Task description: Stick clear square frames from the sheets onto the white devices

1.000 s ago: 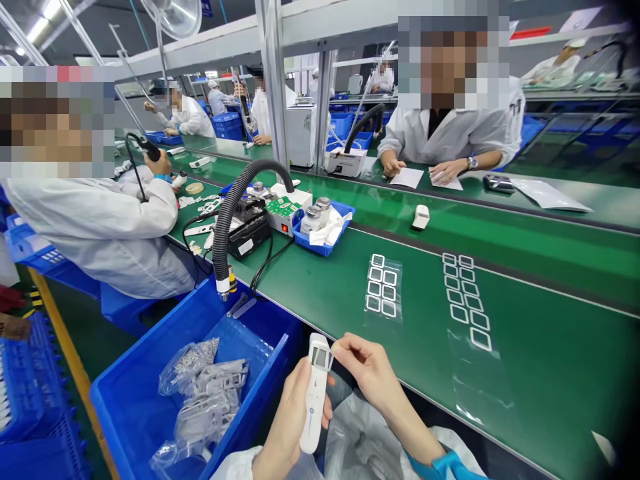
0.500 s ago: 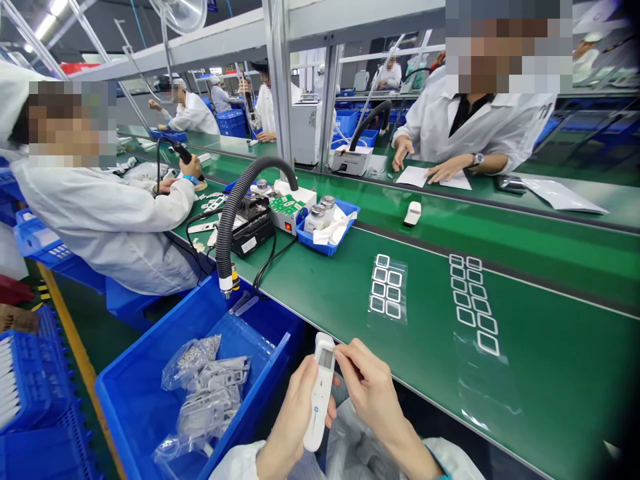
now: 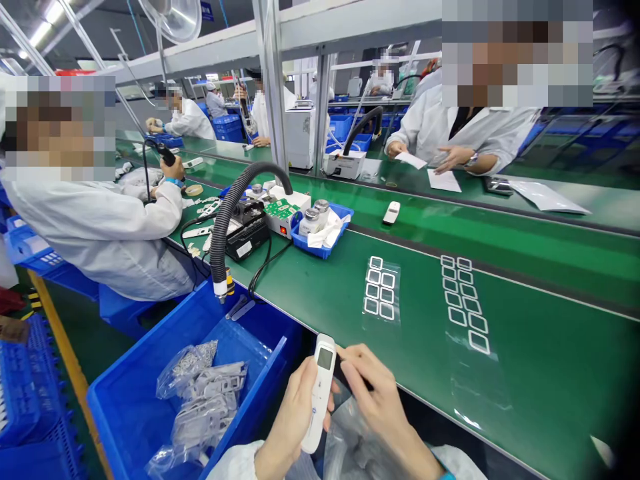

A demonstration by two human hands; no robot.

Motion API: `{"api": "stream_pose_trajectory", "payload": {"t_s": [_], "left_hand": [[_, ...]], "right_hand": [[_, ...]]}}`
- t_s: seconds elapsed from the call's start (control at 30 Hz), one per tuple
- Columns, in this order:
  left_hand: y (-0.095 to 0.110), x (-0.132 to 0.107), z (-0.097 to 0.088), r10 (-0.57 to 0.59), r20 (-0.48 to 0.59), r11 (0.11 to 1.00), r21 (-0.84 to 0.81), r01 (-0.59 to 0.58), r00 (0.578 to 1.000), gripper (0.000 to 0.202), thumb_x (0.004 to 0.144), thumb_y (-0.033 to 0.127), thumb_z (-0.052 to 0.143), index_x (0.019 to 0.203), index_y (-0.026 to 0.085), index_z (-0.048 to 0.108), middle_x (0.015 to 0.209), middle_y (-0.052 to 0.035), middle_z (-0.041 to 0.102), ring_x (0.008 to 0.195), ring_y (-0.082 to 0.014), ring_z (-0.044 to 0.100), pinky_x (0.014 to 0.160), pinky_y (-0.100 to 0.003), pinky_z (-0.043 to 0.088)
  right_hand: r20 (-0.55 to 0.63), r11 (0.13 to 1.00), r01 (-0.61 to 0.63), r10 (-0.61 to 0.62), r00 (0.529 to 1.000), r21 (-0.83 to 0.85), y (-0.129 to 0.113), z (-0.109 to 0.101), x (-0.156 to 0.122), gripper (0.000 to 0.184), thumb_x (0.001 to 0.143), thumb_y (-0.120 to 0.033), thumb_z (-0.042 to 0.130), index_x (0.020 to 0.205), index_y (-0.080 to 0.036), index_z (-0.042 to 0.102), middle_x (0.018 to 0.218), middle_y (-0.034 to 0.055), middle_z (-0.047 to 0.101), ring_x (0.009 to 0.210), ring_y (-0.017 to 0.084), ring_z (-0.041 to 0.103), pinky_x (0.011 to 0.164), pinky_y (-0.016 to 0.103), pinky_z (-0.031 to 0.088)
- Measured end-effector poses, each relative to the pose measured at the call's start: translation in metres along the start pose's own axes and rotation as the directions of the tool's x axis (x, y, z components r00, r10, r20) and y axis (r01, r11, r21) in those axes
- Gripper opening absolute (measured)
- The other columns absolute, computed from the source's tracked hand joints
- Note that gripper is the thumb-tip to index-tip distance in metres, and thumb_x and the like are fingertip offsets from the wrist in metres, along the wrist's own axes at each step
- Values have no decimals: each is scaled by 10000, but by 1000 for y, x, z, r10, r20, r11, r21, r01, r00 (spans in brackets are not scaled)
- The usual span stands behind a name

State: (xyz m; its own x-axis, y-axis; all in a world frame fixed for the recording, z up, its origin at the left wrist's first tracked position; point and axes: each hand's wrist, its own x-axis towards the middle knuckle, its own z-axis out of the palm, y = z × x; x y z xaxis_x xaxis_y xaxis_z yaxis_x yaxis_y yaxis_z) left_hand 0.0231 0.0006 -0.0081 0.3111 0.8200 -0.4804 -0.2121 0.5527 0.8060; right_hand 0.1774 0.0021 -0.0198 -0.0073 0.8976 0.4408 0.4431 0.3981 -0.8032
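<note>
My left hand (image 3: 290,420) is wrapped round a white handheld device (image 3: 318,393) with a small grey screen at its top, held upright just below the near edge of the green bench (image 3: 550,373). My right hand (image 3: 373,393) sits right beside the device's upper part, fingers curled and pinched together near the screen; whether anything is between them is hidden. On the bench ahead lie two clear film strips with white square frames, a short strip (image 3: 380,291) and a longer strip (image 3: 464,303).
A blue bin (image 3: 150,380) with bagged parts stands at my lower left. A black hose (image 3: 230,213), a small machine and a blue tray (image 3: 323,230) sit on the bench to the left. Another white device (image 3: 391,213) lies on the belt. Co-workers in white coats sit left and opposite.
My right hand has drawn its fingertips down and in beside the device's screen. The white device on the belt has travelled left. The person opposite has lifted a sheet of paper.
</note>
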Motion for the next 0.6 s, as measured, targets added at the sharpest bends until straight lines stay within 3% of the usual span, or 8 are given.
{"api": "stream_pose_trajectory", "payload": {"t_s": [0.07, 0.13, 0.27, 0.33, 0.43, 0.5, 0.6], "left_hand": [[3, 0, 3, -20, 45, 999, 34, 18, 999, 528, 869, 661, 472, 929, 142, 548, 741, -39, 594, 435, -74, 455, 377, -182, 366], [7, 0, 9, -29, 110, 995, 95, 19, 994, 494, 853, 632, 526, 952, 148, 538, 735, -28, 585, 431, -69, 449, 373, -176, 360], [14, 2, 21, -45, 203, 972, 235, -4, 978, 426, 819, 539, 620, 967, 152, 524, 684, 1, 552, 426, -66, 427, 359, -165, 339], [17, 6, 25, -63, 239, 960, 279, -6, 969, 368, 838, 494, 600, 962, 156, 523, 685, 3, 551, 426, -66, 424, 358, -164, 338], [28, 15, 27, -132, 333, 931, 364, 2, 934, 275, 845, 401, 582, 968, 158, 536, 689, -3, 567, 427, -70, 435, 365, -166, 353], [40, 22, 28, -211, 413, 896, 445, 6, 886, 229, 824, 335, 588, 966, 158, 557, 698, -15, 592, 434, -78, 455, 370, -167, 365], [59, 36, 37, -322, 512, 839, 544, -11, 796, 207, 810, 324, 600, 941, 165, 578, 728, -36, 629, 437, -82, 475, 378, -169, 369]], "right_hand": [[-22, 972, -174, 180, 983, 159, 0, -9, 9, 268, 935, -302, 530, 1089, -201, 724, 1021, 103, 672, 914, 196, 651, 767, 302, 541], [45, 911, -318, 318, 947, 262, 0, -19, 17, 255, 895, -368, 591, 998, -196, 748, 1062, 101, 686, 969, 211, 656, 831, 306, 541], [204, 790, -503, 459, 864, 351, 5, -31, 21, 292, 823, -420, 668, 969, -178, 740, 975, 85, 712, 878, 209, 668, 824, 315, 537], [206, 795, -508, 464, 861, 331, 7, -38, 18, 300, 826, -421, 664, 982, -173, 725, 927, 77, 703, 818, 193, 652, 781, 303, 532], [248, 872, -439, 386, 889, 217, 6, -60, 15, 269, 897, -393, 583, 1035, -197, 705, 941, 69, 671, 809, 176, 622, 732, 276, 514], [344, 921, -366, 305, 888, 129, 3, -82, 15, 249, 922, -360, 559, 1100, -236, 682, 1036, 66, 646, 854, 171, 614, 751, 265, 509], [476, 966, -257, 234, 848, -18, -4, -118, 20, 281, 885, -326, 630, 1163, -283, 635, 1164, 52, 599, 800, 145, 595, 745, 246, 509]]}}
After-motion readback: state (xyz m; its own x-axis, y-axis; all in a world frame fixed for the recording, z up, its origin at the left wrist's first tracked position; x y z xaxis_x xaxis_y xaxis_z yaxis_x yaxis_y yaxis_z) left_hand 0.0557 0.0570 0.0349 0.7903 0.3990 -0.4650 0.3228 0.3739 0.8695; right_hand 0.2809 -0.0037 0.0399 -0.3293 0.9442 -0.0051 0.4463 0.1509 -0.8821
